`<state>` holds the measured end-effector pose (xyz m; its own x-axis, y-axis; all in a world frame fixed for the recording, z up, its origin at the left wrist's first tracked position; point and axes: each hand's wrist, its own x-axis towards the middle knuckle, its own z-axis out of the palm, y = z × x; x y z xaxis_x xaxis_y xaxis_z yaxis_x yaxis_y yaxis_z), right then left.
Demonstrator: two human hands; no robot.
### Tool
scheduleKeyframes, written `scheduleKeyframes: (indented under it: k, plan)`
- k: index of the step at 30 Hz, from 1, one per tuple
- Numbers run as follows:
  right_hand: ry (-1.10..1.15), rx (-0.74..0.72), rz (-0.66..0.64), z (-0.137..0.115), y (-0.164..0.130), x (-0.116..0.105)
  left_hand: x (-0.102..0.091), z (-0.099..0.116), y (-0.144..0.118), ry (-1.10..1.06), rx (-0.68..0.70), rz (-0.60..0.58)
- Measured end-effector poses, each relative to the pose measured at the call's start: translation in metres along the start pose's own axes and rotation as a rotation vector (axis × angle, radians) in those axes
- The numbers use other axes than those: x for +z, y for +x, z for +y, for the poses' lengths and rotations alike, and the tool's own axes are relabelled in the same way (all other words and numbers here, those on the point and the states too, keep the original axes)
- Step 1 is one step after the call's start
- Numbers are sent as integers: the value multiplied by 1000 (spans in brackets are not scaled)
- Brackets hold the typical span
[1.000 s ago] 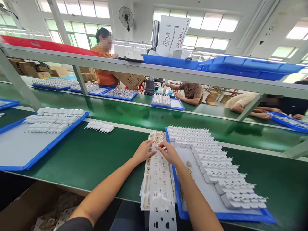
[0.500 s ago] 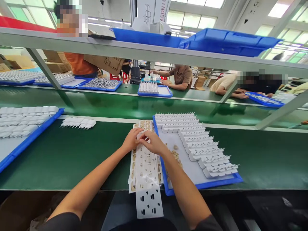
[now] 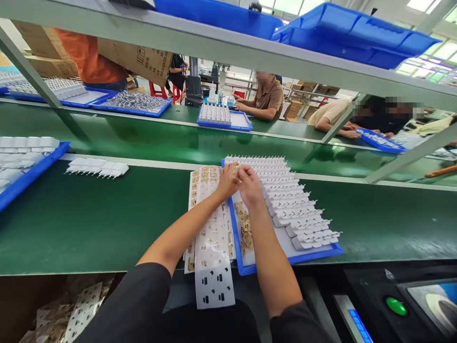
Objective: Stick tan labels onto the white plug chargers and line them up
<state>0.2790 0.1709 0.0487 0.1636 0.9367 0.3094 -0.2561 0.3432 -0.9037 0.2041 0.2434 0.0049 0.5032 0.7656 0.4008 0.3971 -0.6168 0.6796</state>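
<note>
My left hand and my right hand meet above the near left corner area of white parts in a blue-rimmed tray. Between their fingertips is a small beige piece, pinched from both sides; its outline is partly covered. Beneath my left forearm lie sheets of beige die-cut stickers, with a white backing strip on top that hangs over the table edge. Loose beige pieces are heaped along the tray's left side. Rows of white plastic housings with small pins fill its right side.
Another blue tray of white housings stands at the left, with a short row of housings beside it. A shelf carrying blue bins crosses above. Co-workers sit across the green bench.
Both hands have left the sticker sheets and shifted right and away from me, over the tray. A beige piece now shows between the fingers. The view has tilted downward.
</note>
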Motion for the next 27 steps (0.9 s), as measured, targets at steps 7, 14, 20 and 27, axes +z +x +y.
scheduleKeyframes:
  k: [7,14,20,27]
  plan:
    - [339,-11,307,-24,2,-20,-71,-8,-68,-690,-349,33]
    - [367,152,63,-26,-13,25,-93,-14,-114,-1214,-603,45]
    - [536,19,303,-44,-6,-8,-76,-16,-125,-1313,-687,-104]
    - [493,-163,389,-58,-8,-34,-72,-21,-128,-1246,-682,-103]
